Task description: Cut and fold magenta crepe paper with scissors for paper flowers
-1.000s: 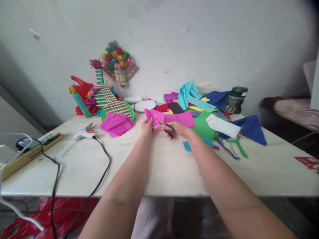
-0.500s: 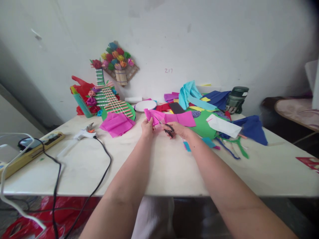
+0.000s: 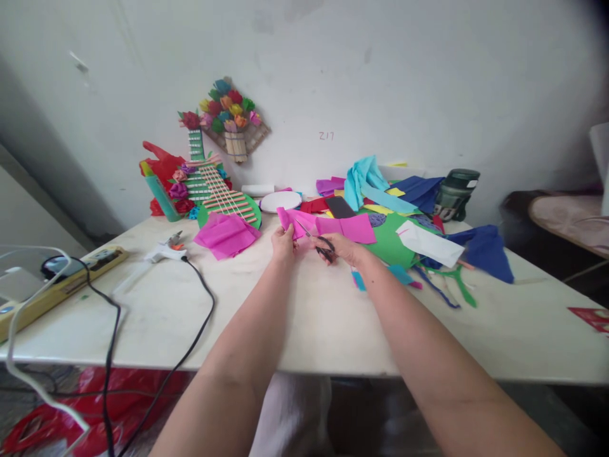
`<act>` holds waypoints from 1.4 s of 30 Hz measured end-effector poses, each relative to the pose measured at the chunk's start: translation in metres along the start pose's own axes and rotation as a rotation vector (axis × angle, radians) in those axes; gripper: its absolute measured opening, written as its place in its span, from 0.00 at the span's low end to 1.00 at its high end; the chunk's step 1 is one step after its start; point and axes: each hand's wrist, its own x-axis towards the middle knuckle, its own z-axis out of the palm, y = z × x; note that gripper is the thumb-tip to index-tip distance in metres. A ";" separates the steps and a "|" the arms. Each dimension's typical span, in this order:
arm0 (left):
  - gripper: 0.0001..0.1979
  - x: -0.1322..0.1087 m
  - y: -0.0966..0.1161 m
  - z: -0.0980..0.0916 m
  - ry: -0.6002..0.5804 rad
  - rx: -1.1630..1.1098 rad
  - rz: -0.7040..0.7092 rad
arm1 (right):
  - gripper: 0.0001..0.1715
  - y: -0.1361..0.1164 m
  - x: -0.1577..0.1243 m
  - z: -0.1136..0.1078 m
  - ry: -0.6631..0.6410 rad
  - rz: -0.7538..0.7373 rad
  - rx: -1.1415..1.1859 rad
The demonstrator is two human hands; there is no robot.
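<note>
My left hand [image 3: 283, 244] pinches the near left edge of a long pink paper sheet [image 3: 349, 227] that lies across the white table [image 3: 304, 317]. My right hand [image 3: 345, 249] is closed round the dark handles of a pair of scissors [image 3: 320, 243]. The blades point up and left into the pink sheet, close to my left fingers. Both forearms reach in from the bottom of the view.
A crumpled pink sheet [image 3: 226, 235] lies to the left, with a paper guitar craft [image 3: 216, 190] and a paper flower bouquet [image 3: 231, 120] behind it. A glue gun [image 3: 162, 254] with a black cord [image 3: 190, 343] lies at left. Coloured paper scraps [image 3: 409, 209] and a dark jar [image 3: 455, 192] crowd the right.
Both hands stay on the pink sheet and the scissors. The view has shifted slightly, so everything sits a little further right in the frame.
</note>
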 end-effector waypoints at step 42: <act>0.13 -0.006 0.003 0.002 -0.050 0.049 -0.020 | 0.28 -0.001 -0.004 -0.003 0.019 0.030 0.017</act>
